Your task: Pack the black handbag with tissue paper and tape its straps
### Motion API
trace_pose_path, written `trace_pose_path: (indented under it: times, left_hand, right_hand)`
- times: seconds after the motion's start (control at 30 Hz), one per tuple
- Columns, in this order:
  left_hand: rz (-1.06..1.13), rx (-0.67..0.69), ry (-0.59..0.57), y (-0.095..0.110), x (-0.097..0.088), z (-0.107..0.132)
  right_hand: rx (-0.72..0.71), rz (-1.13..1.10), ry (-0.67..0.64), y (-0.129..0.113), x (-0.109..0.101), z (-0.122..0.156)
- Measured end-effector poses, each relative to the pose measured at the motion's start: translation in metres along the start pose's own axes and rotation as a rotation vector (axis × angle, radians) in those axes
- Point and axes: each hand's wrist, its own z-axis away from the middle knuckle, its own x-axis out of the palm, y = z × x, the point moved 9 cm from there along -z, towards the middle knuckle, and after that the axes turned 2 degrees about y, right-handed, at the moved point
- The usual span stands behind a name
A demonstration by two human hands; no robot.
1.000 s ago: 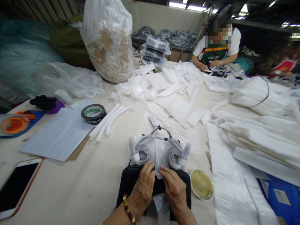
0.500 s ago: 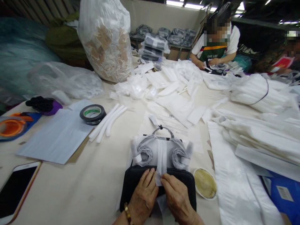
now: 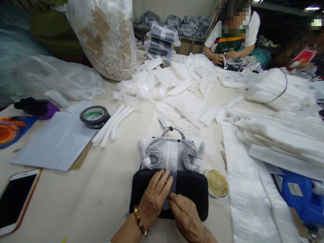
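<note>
A black bag (image 3: 192, 195) lies at the front of the table with its handle pointing away from me. Its two straps are rolled up in pale wrapping (image 3: 153, 158). Down its middle runs a translucent white strip (image 3: 172, 158), reaching over the padded black part. My left hand (image 3: 154, 197) rests flat on that black part, fingers stretched and close together, the fingertips at the strip. Just right of it, my right hand (image 3: 186, 214) is closed in a pinch at the strip's lower end. The fingers partly hide that end.
Right of the bag sits a round tub (image 3: 217, 183) with yellowish contents. To the left are black tape (image 3: 95, 117), white foam rods (image 3: 112, 126), paper (image 3: 55, 140) and a phone (image 3: 17, 199). White sheets (image 3: 253, 189) cover the right side. A co-worker (image 3: 231, 44) works across the table.
My left hand has slid slightly forward and lies flatter over the strip. The strip's lower end has come down onto the black part with my right hand. The view has shifted a little.
</note>
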Motion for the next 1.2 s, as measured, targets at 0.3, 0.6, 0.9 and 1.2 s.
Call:
trace_pose_path:
  times: [0.3, 0.6, 0.9, 1.2]
  left_hand:
    - [0.126, 0.116, 0.005, 0.006, 0.001, 0.001]
    - [0.156, 0.186, -0.210, 0.009, 0.008, 0.005]
    - [0.159, 0.237, -0.286, 0.009, 0.011, 0.011]
    - [0.141, 0.226, -0.194, 0.009, 0.007, 0.010]
  right_hand:
    - [0.135, -0.114, -0.052, 0.009, -0.008, 0.013]
    - [0.271, 0.004, -0.022, 0.005, -0.021, 0.070]
    - [0.419, -0.096, -0.080, -0.001, -0.008, 0.110]
    - [0.495, -0.128, -0.017, -0.007, -0.005, 0.118]
